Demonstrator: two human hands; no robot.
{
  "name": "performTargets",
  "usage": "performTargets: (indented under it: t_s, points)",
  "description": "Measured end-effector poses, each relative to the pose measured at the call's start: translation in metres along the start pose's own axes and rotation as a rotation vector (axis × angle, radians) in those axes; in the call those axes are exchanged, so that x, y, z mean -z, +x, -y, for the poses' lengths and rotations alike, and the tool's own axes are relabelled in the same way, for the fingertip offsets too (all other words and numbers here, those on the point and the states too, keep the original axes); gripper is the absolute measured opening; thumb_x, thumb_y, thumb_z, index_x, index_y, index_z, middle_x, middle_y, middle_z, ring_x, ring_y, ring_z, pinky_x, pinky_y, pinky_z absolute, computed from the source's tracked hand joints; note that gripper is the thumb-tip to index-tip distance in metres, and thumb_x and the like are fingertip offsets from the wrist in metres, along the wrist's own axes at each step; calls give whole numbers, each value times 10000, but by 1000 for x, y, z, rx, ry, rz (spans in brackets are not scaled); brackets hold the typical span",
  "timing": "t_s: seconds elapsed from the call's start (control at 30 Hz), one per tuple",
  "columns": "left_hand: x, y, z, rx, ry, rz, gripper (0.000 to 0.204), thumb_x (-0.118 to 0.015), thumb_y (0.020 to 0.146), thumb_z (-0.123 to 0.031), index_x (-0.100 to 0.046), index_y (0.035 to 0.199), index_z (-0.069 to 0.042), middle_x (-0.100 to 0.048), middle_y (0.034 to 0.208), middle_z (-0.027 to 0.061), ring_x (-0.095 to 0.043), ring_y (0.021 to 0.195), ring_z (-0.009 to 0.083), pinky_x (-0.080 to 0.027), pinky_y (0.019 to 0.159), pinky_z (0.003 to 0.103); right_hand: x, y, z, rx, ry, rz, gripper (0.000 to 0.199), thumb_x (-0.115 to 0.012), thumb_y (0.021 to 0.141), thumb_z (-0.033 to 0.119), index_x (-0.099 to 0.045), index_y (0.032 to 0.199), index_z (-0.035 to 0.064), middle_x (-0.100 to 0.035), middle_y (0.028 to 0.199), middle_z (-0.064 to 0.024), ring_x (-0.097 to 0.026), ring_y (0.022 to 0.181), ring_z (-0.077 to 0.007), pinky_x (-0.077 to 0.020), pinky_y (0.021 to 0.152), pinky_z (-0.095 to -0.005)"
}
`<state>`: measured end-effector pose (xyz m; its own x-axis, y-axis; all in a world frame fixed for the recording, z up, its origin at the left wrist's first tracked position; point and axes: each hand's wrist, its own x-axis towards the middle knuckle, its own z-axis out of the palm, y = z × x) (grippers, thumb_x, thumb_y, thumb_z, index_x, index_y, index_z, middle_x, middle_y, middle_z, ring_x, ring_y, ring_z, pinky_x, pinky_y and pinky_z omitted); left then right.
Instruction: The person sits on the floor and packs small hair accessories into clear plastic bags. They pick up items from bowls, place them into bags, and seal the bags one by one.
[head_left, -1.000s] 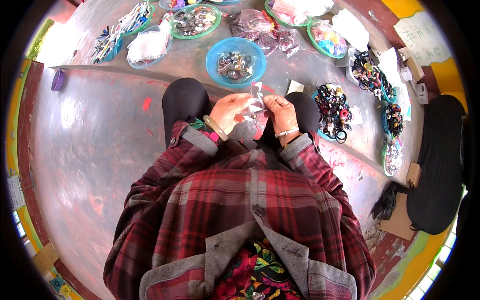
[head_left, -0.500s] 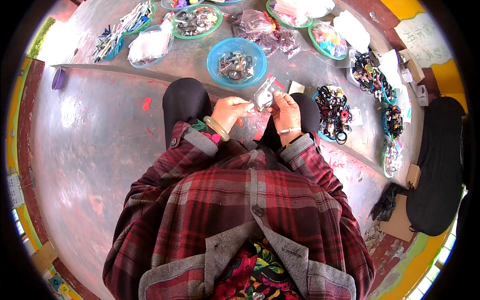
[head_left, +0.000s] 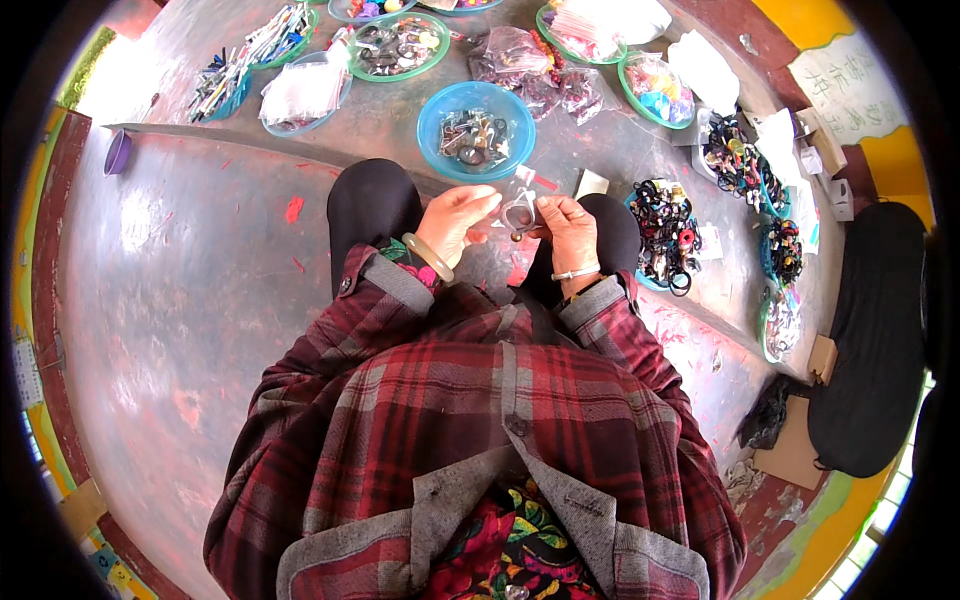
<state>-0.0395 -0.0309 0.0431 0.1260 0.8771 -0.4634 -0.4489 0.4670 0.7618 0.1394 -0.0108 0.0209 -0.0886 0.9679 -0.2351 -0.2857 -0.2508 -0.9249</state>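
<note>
A small clear plastic bag (head_left: 523,186) with a pale ring-shaped item (head_left: 519,214) showing in it is held up in front of my knees. My right hand (head_left: 570,235) pinches its right side between thumb and fingers. On the other side, my left hand (head_left: 455,228) is close to the bag's edge, thumb and fingers apart; whether its fingertips touch the plastic is hard to see. Just beyond the hands stands a blue basin (head_left: 428,140) containing several small bagged items (head_left: 474,137).
Green-rimmed trays of bagged pieces (head_left: 398,45) and a purple heap of bags (head_left: 512,62) lie farther off. Dark hair ties (head_left: 664,230) fill a basin by my right knee. A small purple bowl (head_left: 117,153) stands far left; a black cushion-like shape (head_left: 868,340) lies right.
The bag has turned, and the ring-shaped item shows more plainly. My left thumb and fingers have spread and drawn slightly back from it. My right hand keeps its pinch.
</note>
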Motion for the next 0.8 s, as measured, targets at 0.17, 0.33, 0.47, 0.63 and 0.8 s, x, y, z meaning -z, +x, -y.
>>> performTargets:
  t_s: [0.17, 0.33, 0.47, 0.63, 0.8]
  points:
    - [-1, 2, 3, -22, -111, 98, 227, -549, 858, -128, -561, 1059, -23, -593, 947, 16, -543, 789, 60, -438, 560, 179, -6, -6, -3, 8, -61, 123, 114, -568, 846, 115, -609, 811, 14, -592, 723, -28, -596, 621, -113, -500, 511, -224]
    - [2, 9, 8, -34, -181, 163, 190, -525, 866, -92, -575, 1011, 21, -593, 990, 66, -563, 826, 89, -458, 615, 180, -4, -6, -6, -7, -40, 160, 159, -558, 858, 165, -603, 813, 20, -576, 692, -18, -580, 590, -106, -483, 502, -220]
    - [-7, 10, 9, -78, -303, 182, 152, -542, 856, -83, -588, 935, 37, -596, 904, 72, -564, 785, 113, -479, 700, 220, -1, -2, -10, -50, -5, 124, 187, -552, 863, 198, -598, 817, 23, -571, 667, -15, -555, 560, -103, -449, 492, -219]
    - [-6, 19, 7, -72, -293, 209, 164, -541, 853, -67, -579, 945, 63, -592, 920, 93, -563, 780, 114, -481, 706, 208, -4, 0, -9, -77, -4, 83, 202, -538, 871, 211, -592, 817, 25, -568, 661, -15, -537, 539, -100, -437, 490, -222]
    - [-3, 26, 9, -149, -263, 176, 195, -529, 847, -42, -555, 991, 86, -583, 1013, 141, -580, 906, 185, -480, 822, 253, 0, 4, -15, -47, -103, 109, 199, -526, 874, 194, -584, 799, 19, -561, 668, -15, -524, 540, -100, -444, 466, -217]
